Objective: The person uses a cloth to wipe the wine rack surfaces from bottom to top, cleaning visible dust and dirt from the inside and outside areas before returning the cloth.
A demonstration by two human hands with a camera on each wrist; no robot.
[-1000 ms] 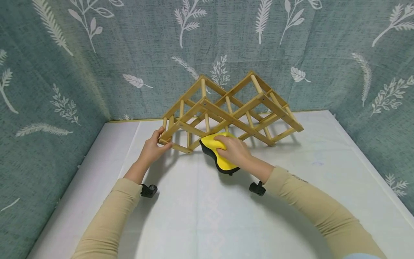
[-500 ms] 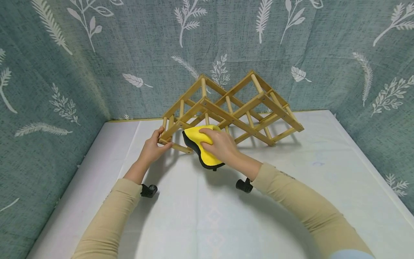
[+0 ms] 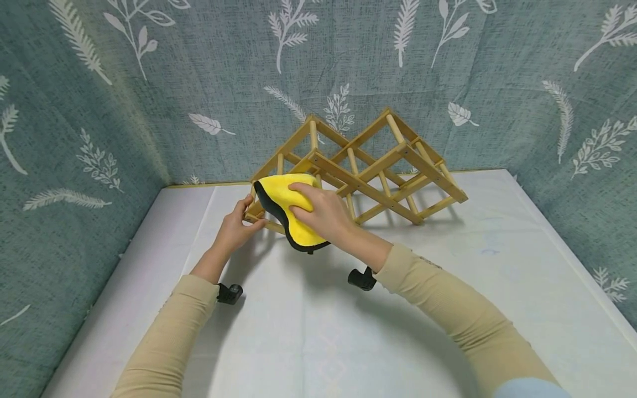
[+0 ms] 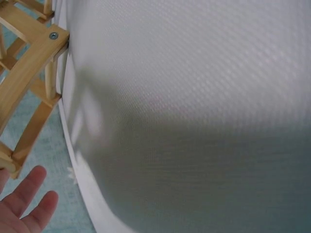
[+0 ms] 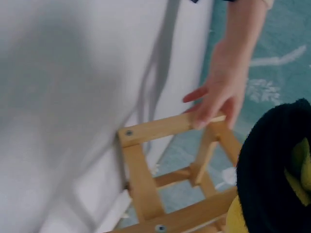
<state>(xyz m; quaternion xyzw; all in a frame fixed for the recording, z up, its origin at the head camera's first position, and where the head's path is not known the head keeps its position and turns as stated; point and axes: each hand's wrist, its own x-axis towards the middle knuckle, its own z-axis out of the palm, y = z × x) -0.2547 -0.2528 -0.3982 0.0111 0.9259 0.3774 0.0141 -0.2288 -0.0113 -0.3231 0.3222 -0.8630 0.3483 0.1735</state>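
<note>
A folding wooden wine rack [image 3: 380, 196], made of crossed slats joined by round dowels, stands at the back of the table in the head view. My left hand [image 3: 233, 228] grips its left end corner, thumb in front and fingers behind. My right hand [image 3: 324, 214] holds a yellow cleaning cloth [image 3: 276, 190] with black edging, bunched over the rack's left front slats, which it covers. In the right wrist view the cloth's dark edge [image 5: 260, 160] hangs close to the rack end [image 5: 141, 179]. Spread fingers of the left hand [image 4: 29, 206] show in the left wrist view.
A white cloth [image 3: 278, 331] covers the table. Teal leaf-patterned fabric [image 3: 224, 72] walls it at the back and both sides, close behind the rack. A small black wrist camera [image 3: 230, 293] sits below the left wrist, another camera [image 3: 361, 279] below the right.
My right hand has slid the yellow cloth leftward and slightly up along the rack's front, from near the middle to the left end. The left hand and rack have stayed put.
</note>
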